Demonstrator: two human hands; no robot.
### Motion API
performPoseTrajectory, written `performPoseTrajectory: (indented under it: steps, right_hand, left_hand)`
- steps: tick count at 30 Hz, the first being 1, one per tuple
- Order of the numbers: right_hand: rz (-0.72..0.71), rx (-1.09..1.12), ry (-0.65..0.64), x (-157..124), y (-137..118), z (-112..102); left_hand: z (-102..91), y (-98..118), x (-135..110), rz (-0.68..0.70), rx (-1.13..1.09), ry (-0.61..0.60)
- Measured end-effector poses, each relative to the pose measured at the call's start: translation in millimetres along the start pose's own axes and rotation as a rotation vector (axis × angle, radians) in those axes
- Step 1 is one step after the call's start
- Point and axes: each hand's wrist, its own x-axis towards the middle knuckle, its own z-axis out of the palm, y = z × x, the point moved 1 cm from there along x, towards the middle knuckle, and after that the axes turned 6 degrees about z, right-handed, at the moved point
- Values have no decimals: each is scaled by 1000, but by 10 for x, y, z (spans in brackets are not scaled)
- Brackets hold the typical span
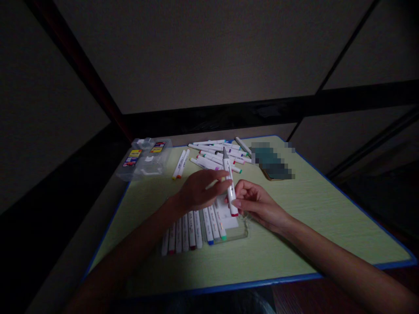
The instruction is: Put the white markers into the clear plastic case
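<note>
My right hand [258,205] is closed round a white marker [229,183] with a red end cap and holds it nearly upright over the table. My left hand [199,189] has its fingers curled and its fingertips reach the marker's middle; a thin pale thing shows between its fingers, too dim to name. Below both hands a row of white markers [193,229] lies side by side, partly in a clear tray [240,233]. A loose pile of markers [218,155] lies farther back.
A clear plastic case [145,163] with coloured labels stands at the back left of the pale green table [310,218] with its blue edge. A dark flat object [271,163], blurred out, lies at the back right. Dark bars and a wall stand behind.
</note>
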Motion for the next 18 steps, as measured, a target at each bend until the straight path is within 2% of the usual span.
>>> performPoseTrajectory:
  steps: [2,4,7,9,12,18]
  right_hand:
    - [-12,-35,15,-1,2,-8]
    - [-15,-79,17,-11,6,-8]
    - [-17,-144,-2,-27,19,3]
    - [-19,-175,-16,-31,32,9]
    - [-18,-208,-27,-28,48,5]
    - [-3,-260,-55,-28,68,0]
  left_hand:
    - [-3,-39,38,-291,-93,117]
    - [-1,-91,71,-610,-234,172]
    - [17,-172,94,-1055,-604,214]
    - [28,-204,94,-1255,-842,228]
    - [27,-208,92,-1387,-1051,223]
    - [11,-163,118,-1404,-1107,153]
